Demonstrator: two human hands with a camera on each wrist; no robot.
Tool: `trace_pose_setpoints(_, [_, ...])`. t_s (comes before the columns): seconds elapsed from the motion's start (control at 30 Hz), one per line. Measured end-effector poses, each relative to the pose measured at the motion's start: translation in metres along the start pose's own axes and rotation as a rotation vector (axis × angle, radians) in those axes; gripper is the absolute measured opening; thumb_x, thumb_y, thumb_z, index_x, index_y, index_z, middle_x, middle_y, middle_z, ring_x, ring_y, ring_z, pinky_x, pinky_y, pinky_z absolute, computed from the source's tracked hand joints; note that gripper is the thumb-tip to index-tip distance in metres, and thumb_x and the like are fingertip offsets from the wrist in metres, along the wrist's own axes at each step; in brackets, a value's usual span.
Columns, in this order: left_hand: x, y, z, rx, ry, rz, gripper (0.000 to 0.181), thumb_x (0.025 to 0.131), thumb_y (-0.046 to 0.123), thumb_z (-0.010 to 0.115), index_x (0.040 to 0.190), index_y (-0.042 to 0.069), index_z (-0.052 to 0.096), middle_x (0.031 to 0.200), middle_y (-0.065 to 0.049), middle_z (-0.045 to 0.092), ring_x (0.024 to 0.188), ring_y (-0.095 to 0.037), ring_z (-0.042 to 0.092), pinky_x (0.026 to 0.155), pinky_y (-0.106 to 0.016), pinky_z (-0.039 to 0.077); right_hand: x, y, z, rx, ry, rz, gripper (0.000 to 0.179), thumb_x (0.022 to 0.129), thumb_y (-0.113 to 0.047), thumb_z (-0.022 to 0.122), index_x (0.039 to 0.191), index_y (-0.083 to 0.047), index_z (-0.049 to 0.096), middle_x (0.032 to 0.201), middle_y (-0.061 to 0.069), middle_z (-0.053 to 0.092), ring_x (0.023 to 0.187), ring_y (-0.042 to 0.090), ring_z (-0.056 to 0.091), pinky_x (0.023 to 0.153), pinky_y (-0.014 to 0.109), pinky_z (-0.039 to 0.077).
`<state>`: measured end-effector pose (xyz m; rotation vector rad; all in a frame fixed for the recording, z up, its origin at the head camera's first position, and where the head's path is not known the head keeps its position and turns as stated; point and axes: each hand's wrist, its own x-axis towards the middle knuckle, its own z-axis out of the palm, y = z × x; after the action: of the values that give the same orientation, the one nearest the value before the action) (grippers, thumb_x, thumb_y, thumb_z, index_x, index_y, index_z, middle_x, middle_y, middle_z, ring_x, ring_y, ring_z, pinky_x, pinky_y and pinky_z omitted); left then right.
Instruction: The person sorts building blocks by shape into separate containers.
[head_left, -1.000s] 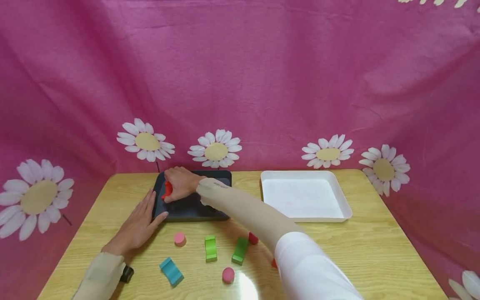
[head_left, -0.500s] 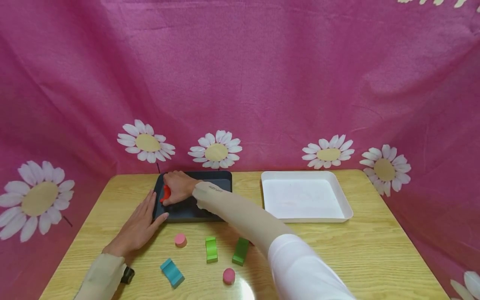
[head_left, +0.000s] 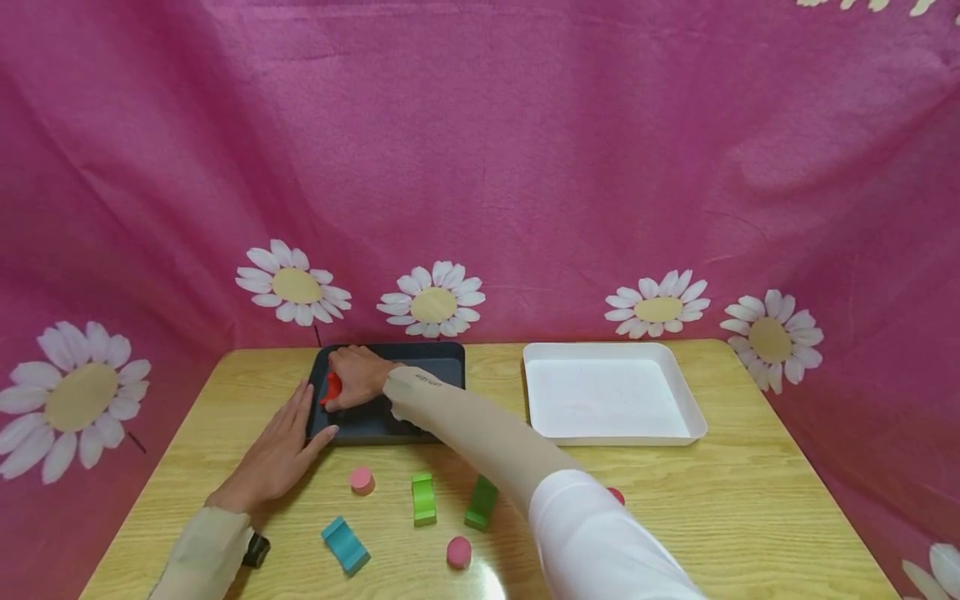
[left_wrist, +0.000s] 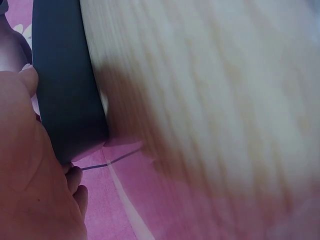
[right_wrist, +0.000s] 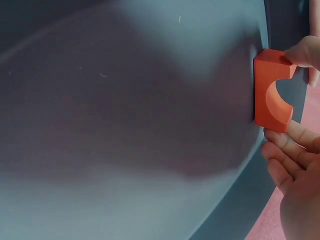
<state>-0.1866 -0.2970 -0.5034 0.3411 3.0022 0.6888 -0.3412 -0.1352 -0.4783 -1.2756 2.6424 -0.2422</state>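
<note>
My right hand (head_left: 360, 377) is inside the dark tray (head_left: 390, 431), near its left end. Its thumb and fingers pinch a red block with a half-round notch (right_wrist: 270, 95). In the right wrist view the block's flat side meets the tray floor or wall; which of these, I cannot tell. Outside the tray, my left hand (head_left: 273, 458) lies along its left edge. The fingers there are straight, and the thumb touches the near left corner. The left wrist view has this hand (left_wrist: 30, 165) against the tray's outer wall (left_wrist: 65, 75).
A white tray (head_left: 611, 396) stands at the back right of the wooden table. Before the dark tray lie a pink cylinder (head_left: 362, 480), a blue notched block (head_left: 346, 546), light green (head_left: 423, 500) and darker green (head_left: 481, 503) notched blocks, and a deep pink cylinder (head_left: 459, 552). My right sleeve partly covers a red piece (head_left: 617, 495).
My right hand has shifted slightly left and nearer within the dark tray, still holding the red block. The right forearm swung left, exposing a red piece beyond the sleeve. My left hand stays put.
</note>
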Motion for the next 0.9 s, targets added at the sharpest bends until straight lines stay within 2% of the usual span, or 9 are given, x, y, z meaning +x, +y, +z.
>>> trace_pose_setpoints(0.3, [0.000,-0.002,0.004,-0.010,0.002,-0.004,0.095,0.111,0.056,0.050,0.171,-0.001,0.002,0.178,-0.024,0.003,0.162,-0.049,0.011,0.128,-0.069,0.017,0.000,-0.003,0.002,0.007,-0.030,0.028,0.062,0.094,-0.055,0.074,0.135,-0.012,0.057,0.109,-0.004,0.056,0.098,0.011,0.051,0.083,0.019,0.047])
trace_pose_setpoints(0.6, [0.001,-0.001,0.002,-0.005,-0.002,-0.004,0.095,0.111,0.056,0.049,0.171,0.000,0.001,0.178,-0.024,0.001,0.162,-0.048,0.009,0.128,-0.068,0.016,-0.003,0.000,-0.001,-0.045,0.012,0.004,0.066,0.096,-0.060,0.069,0.137,-0.011,0.058,0.111,-0.004,0.058,0.100,0.011,0.053,0.086,0.019,0.045])
trace_pose_setpoints(0.7, [0.001,-0.001,0.002,0.000,0.000,-0.008,0.096,0.111,0.056,0.050,0.171,-0.001,0.002,0.178,-0.025,0.002,0.162,-0.049,0.010,0.128,-0.069,0.016,-0.007,0.002,-0.003,-0.063,0.027,-0.023,0.069,0.096,-0.063,0.066,0.140,-0.010,0.057,0.117,-0.002,0.058,0.104,0.012,0.052,0.094,0.021,0.044])
trace_pose_setpoints(0.9, [0.000,-0.001,0.001,0.003,-0.002,-0.004,0.096,0.111,0.055,0.052,0.170,-0.002,0.003,0.178,-0.026,0.003,0.161,-0.050,0.011,0.127,-0.070,0.017,-0.020,0.008,-0.012,-0.054,0.049,-0.056,0.069,0.098,-0.057,0.067,0.145,-0.008,0.056,0.134,0.003,0.060,0.119,0.016,0.053,0.115,0.027,0.041])
